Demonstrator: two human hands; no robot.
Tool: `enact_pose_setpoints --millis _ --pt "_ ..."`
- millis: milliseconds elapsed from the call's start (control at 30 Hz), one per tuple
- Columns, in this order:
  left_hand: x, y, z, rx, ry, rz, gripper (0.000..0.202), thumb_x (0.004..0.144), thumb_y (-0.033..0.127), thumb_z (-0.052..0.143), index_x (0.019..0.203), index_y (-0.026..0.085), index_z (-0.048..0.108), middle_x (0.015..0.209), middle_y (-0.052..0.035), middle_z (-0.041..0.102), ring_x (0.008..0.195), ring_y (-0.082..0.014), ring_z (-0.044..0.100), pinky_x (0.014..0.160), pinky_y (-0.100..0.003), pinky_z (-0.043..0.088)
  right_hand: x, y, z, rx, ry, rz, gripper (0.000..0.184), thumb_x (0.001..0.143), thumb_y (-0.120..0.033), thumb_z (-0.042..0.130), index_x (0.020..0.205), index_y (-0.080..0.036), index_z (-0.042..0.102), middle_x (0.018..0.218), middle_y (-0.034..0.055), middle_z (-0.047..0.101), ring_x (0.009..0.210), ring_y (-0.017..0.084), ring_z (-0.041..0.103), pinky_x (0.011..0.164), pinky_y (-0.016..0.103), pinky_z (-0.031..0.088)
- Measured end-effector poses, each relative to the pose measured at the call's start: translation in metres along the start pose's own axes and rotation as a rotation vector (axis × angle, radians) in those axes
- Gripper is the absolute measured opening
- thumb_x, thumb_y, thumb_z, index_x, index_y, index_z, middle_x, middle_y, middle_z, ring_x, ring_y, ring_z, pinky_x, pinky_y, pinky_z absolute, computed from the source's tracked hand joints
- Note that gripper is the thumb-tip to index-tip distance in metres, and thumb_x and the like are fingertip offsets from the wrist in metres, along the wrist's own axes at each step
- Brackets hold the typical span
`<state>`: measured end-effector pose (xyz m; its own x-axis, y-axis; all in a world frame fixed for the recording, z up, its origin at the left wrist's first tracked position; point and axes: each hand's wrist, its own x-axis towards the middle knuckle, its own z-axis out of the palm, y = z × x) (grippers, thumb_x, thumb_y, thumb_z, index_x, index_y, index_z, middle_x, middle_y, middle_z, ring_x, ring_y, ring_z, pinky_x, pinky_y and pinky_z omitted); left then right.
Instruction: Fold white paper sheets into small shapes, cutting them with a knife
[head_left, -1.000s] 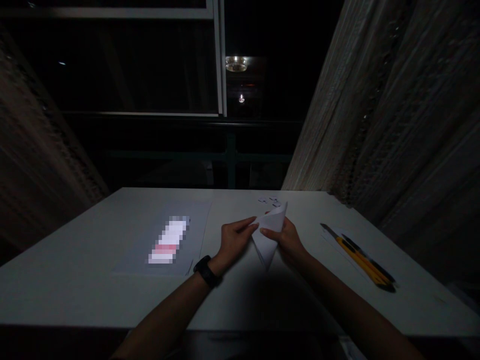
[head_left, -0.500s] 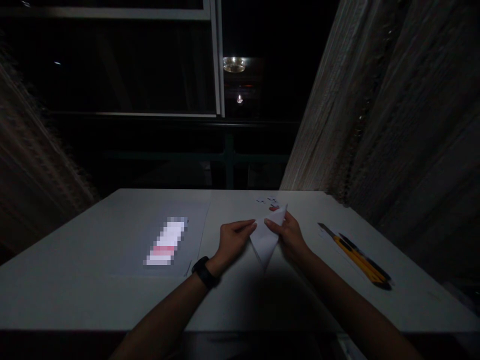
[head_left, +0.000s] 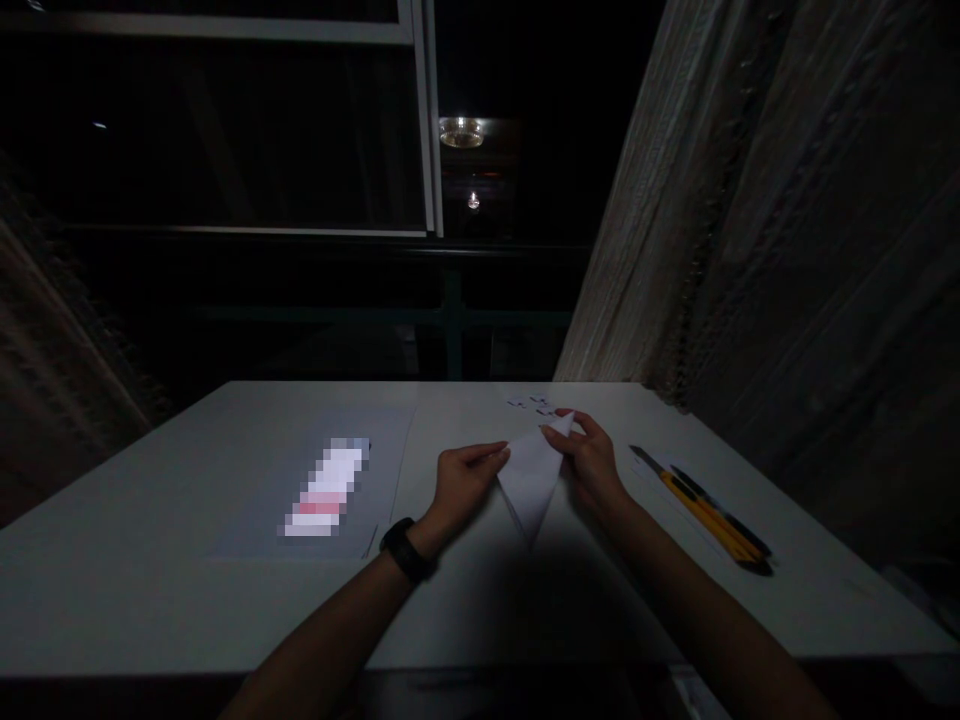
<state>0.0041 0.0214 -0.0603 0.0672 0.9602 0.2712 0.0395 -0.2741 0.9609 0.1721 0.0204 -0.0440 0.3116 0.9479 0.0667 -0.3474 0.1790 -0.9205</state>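
Observation:
A white sheet of paper [head_left: 531, 480], folded to a triangle with one corner pointing down toward me, is held up above the white table. My left hand [head_left: 463, 485] pinches its left corner between thumb and fingers. At the upper right, my right hand [head_left: 592, 465] grips the paper, thumb on the near face and fingers behind it. Part of the paper's far side is hidden. Just beyond it lie several small dark-marked scraps [head_left: 536, 403], too small to make out.
The white table [head_left: 150, 590] stands before a dark window. Left, a lit, pixelated phone-like screen [head_left: 326, 490] rests on white paper sheets [head_left: 244, 530]. Right lie a yellow box cutter [head_left: 709, 515] and a dark pen [head_left: 739, 525]. A curtain [head_left: 615, 260] hangs behind the right edge.
The right thumb and fingers have shifted slightly on the paper's upper right corner. The left hand keeps its pinch. The whole view has moved a little.

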Motion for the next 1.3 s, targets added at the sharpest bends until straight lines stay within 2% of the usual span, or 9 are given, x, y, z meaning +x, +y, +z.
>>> enact_pose_setpoints --millis 167,333,433,533,700,833,1067,1300 --pt "0.001 0.006 -0.001 -0.021 -0.001 -0.022 0.024 0.066 0.03 0.07 0.082 0.013 0.072 0.086 -0.0102 0.071 0.08 -0.0219 0.066 0.075 -0.03 0.052 -0.001 0.004 0.002 -0.019 0.01 -0.039 0.055 0.044 -0.032 0.082 0.09 -0.019 0.055 0.062 -0.0011 0.064 0.053 0.017 0.06 0.052 0.029 0.046" --pt "0.009 0.017 -0.004 -0.011 -0.133 -0.011 0.031 0.067 0.03 0.07 0.093 0.013 0.07 0.088 -0.009 0.071 0.082 -0.0218 0.066 0.075 -0.03 0.052 -0.003 0.005 0.012 -0.048 -0.029 -0.064 0.055 0.046 -0.034 0.08 0.091 -0.019 0.053 0.061 -0.0011 0.064 0.053 0.018 0.06 0.053 0.03 0.047" --pt "0.015 0.026 -0.004 0.049 -0.154 0.055 0.031 0.069 0.028 0.068 0.097 0.016 0.069 0.089 -0.0075 0.071 0.085 -0.0222 0.066 0.078 -0.032 0.051 -0.004 -0.002 0.022 -0.062 -0.093 -0.102 0.053 0.05 -0.034 0.078 0.093 -0.02 0.052 0.062 -0.0009 0.064 0.054 0.017 0.06 0.053 0.03 0.048" --pt "0.021 0.037 -0.002 0.082 -0.127 0.142 0.028 0.07 0.027 0.067 0.097 0.019 0.069 0.093 -0.0065 0.07 0.088 -0.0229 0.065 0.082 -0.033 0.05 -0.002 -0.015 0.034 -0.08 -0.109 -0.18 0.052 0.05 -0.033 0.078 0.093 -0.02 0.052 0.062 -0.0019 0.064 0.053 0.016 0.06 0.051 0.028 0.047" --pt "0.025 0.053 -0.002 0.035 0.002 0.218 0.027 0.07 0.028 0.067 0.096 0.019 0.069 0.097 -0.0054 0.069 0.09 -0.0225 0.065 0.084 -0.033 0.05 0.008 -0.044 0.05 -0.131 -0.126 -0.261 0.048 0.05 -0.032 0.077 0.091 -0.019 0.054 0.057 -0.0029 0.062 0.049 0.014 0.057 0.047 0.026 0.045" --pt "0.024 0.048 -0.004 -0.014 0.06 0.211 0.028 0.071 0.028 0.066 0.096 0.018 0.069 0.097 -0.0051 0.069 0.091 -0.0222 0.065 0.084 -0.032 0.051 0.017 -0.053 0.057 -0.147 -0.151 -0.314 0.044 0.05 -0.031 0.076 0.087 -0.019 0.057 0.05 -0.0058 0.057 0.046 0.012 0.054 0.046 0.023 0.042" --pt "0.022 0.028 -0.008 -0.041 0.09 0.138 0.029 0.07 0.029 0.066 0.096 0.016 0.069 0.096 -0.0063 0.069 0.091 -0.0233 0.065 0.085 -0.034 0.051 0.025 -0.041 0.058 -0.225 -0.215 -0.178 0.047 0.045 -0.033 0.079 0.084 -0.019 0.057 0.052 -0.0042 0.059 0.048 0.014 0.056 0.048 0.025 0.044" --pt "0.02 0.021 -0.008 -0.018 0.068 0.141 0.029 0.071 0.03 0.065 0.097 0.017 0.069 0.098 -0.0059 0.068 0.094 -0.0234 0.064 0.088 -0.035 0.049 0.03 -0.038 0.054 -0.27 -0.226 -0.182 0.047 0.045 -0.032 0.079 0.084 -0.019 0.057 0.052 -0.0042 0.059 0.045 0.013 0.055 0.046 0.025 0.043"
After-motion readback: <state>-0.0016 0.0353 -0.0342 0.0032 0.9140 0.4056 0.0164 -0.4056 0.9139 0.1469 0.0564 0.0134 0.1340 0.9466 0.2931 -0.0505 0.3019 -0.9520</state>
